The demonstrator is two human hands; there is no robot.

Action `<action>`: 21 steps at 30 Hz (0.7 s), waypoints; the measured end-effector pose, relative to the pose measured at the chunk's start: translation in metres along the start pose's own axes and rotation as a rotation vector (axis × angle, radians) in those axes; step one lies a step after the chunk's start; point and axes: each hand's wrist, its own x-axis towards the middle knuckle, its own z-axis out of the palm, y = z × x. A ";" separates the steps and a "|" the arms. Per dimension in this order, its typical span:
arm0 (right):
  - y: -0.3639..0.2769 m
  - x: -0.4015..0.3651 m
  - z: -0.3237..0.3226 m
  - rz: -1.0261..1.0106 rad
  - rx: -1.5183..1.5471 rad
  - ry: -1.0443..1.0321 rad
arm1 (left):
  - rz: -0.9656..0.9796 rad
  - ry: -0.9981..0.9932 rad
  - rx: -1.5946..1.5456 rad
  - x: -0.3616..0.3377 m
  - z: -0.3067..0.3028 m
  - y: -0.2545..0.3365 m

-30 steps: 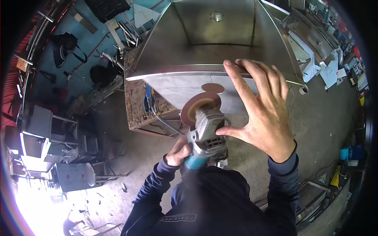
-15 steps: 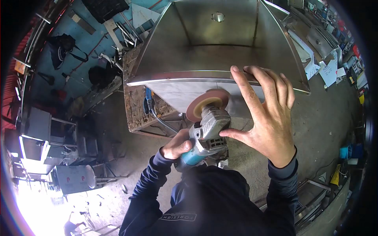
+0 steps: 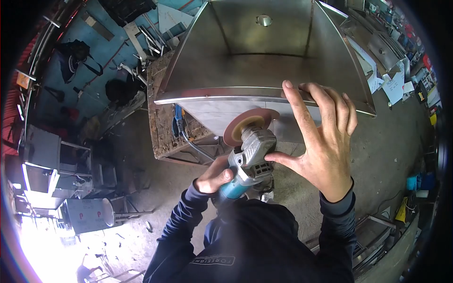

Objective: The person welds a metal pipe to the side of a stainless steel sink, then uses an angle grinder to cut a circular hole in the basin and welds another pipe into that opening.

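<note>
My left hand (image 3: pixel 215 175) is wrapped around an angle grinder (image 3: pixel 255 153) with a teal body and a grey metal head. Its round reddish-brown disc (image 3: pixel 234 130) faces the front side of a stainless steel basin (image 3: pixel 264 52), just under the rim. Spread wide, my right hand (image 3: pixel 325 137) has its fingertips at the basin's front edge, while the thumb tip reaches the side of the grinder head. The basin has a round hole in its far wall.
The basin rests on a worn wooden workbench (image 3: pixel 163 137), where a blue-handled tool (image 3: pixel 178 118) with a cable lies. Metal sheets and offcuts (image 3: pixel 394 87) are at the right. A steel cabinet (image 3: pixel 85 214) stands lower left, near bright daylight.
The grinder and my right hand have shifted very slightly to the right. The basin also appears a little further right in view. My left hand keeps its hold.
</note>
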 end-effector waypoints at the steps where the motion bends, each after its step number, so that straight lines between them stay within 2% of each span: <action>1: -0.001 0.001 0.000 -0.002 0.000 -0.001 | 0.001 0.001 -0.002 -0.002 0.002 -0.004; 8: -0.003 0.008 0.002 0.007 -0.017 -0.014 | 0.002 0.134 -0.247 -0.016 0.046 -0.016; 10: -0.002 0.008 0.002 0.003 -0.016 -0.017 | -0.039 0.248 -0.377 -0.022 0.062 -0.013; 12: 0.000 0.009 0.004 -0.021 0.009 0.008 | -0.008 0.241 -0.399 -0.036 0.064 -0.024; 14: -0.001 0.004 0.006 -0.030 -0.001 0.019 | 0.038 0.323 -0.380 -0.057 0.066 -0.031; 16: 0.005 -0.020 0.037 -0.130 0.366 0.408 | 0.100 0.328 -0.403 -0.076 0.061 -0.042; 18: -0.005 -0.025 0.058 -0.041 0.585 0.256 | 0.102 0.407 -0.505 -0.096 0.057 -0.053; 19: -0.022 -0.019 0.062 0.189 0.720 0.145 | 0.151 0.477 -0.580 -0.102 0.056 -0.056; 20: -0.026 -0.015 0.070 0.287 0.735 0.076 | 0.165 0.546 -0.612 -0.109 0.057 -0.056; 21: -0.028 -0.012 0.079 0.290 0.695 0.079 | 0.184 0.608 -0.692 -0.116 0.055 -0.057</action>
